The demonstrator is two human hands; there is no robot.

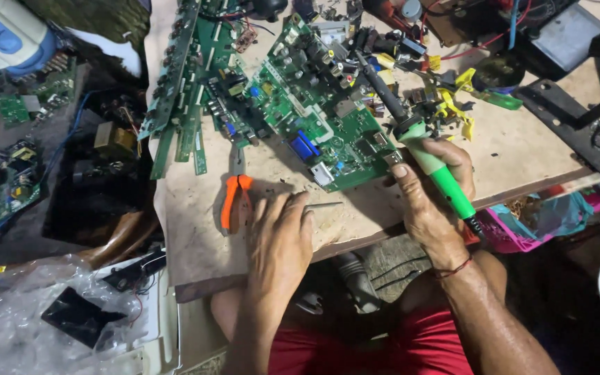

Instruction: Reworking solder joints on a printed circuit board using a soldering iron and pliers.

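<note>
My right hand [430, 194] grips the green handle of a soldering iron [411, 132], whose dark shaft reaches up and left over a large green circuit board [314, 111]. The thumb presses near the board's lower right corner. My left hand [280, 239] lies palm down on the worn wooden tabletop [196, 229], fingers pinching a thin grey rod or wire [324, 205] just below the board. Orange-handled pliers [234, 194] lie right beside the left hand.
More green boards and strips [189, 76] are stacked at the table's upper left. Loose parts, yellow pieces and red wires [453, 90] litter the upper right, next to a black metal frame [578, 118]. Boards [1, 180] and plastic wrap [29, 312] lie at left.
</note>
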